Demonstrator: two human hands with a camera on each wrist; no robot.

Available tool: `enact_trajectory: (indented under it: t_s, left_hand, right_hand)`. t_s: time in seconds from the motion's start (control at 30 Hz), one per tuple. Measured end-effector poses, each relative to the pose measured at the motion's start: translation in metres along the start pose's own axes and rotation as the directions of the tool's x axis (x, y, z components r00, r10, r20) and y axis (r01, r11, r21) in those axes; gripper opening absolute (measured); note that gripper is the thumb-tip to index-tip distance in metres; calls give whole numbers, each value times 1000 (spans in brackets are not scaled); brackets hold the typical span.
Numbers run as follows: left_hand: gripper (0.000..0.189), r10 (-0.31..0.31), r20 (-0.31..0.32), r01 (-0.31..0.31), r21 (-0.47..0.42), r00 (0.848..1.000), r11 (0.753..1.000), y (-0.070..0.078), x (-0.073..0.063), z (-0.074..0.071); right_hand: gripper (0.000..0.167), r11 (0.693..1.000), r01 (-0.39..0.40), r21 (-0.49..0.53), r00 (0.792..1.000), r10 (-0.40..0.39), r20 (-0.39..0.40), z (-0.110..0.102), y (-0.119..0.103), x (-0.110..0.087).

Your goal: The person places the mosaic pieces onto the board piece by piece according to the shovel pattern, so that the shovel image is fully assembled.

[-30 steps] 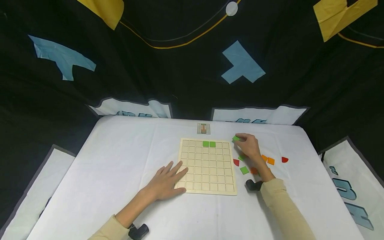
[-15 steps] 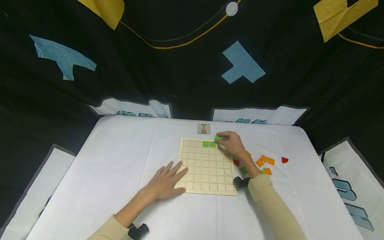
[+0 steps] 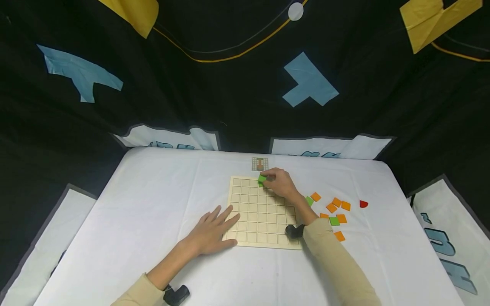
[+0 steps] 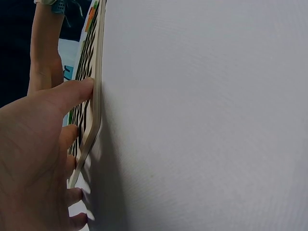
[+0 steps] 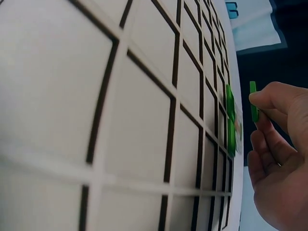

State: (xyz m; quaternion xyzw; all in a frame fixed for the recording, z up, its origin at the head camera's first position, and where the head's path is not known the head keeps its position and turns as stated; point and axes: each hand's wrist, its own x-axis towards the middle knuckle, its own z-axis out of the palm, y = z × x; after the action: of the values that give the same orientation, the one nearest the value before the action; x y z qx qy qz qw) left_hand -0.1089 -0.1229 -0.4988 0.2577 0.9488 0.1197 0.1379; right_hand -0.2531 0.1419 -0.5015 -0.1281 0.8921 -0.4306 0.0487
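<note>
Both hands are in play over the white table (image 3: 164, 187). Left hand (image 3: 212, 231) first: fingers spread wide at the near left corner of the gridded board (image 3: 268, 216), thumb and two fingertips down on it, the other fingers past its left edge. Moving right, a small printed card (image 3: 260, 164) lies between the board and the table's far edge. Next along, the right hand (image 5: 281, 130) pinches a held green tile (image 5: 254, 101) at the board's far edge, held apart from two more green tiles (image 5: 231, 137) sitting in the far row. A black wrist camera (image 3: 294, 231) hangs over the near right corner. Past the right edge, a loose green tile (image 3: 309, 201) lies beside the forearm (image 3: 305, 211); then comes a scatter of orange tiles (image 3: 346, 206), another green tile (image 3: 334, 221) among them, and rightmost, one red piece (image 3: 363, 204) with a rounded side.
</note>
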Motion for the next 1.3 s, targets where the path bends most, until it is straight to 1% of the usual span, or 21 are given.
enact_trajectory:
  t_s: [0.27,0.43,0.57,0.73,1.0,1.3]
  left_hand:
    - [72,-2,0,2,-2,1000,1000,0,1,-1]
    - [72,-1,6,1,7,1000,1000,0,2,-2]
    - [73,-1,8,1,10,1000,1000,1,2,-2]
    - [72,4,6,-4,3,1000,1000,2,1,-3]
    - [73,2,7,-2,14,1000,1000,1,2,-3]
    - [73,3,3,-3,13,1000,1000,0,2,-1]
  right_hand:
    - [32,999,40,-23,999,-39,30,10,-2,4]
    - [33,999,34,-25,998,-33,58,14,-5,5]
    - [33,998,46,-52,996,-42,78,16,-5,6]
    - [31,994,73,-81,995,-66,80,19,-3,7]
    - [30,994,68,-87,994,-60,90,20,-4,9]
    - [30,996,35,-78,994,-27,103,21,-6,10]
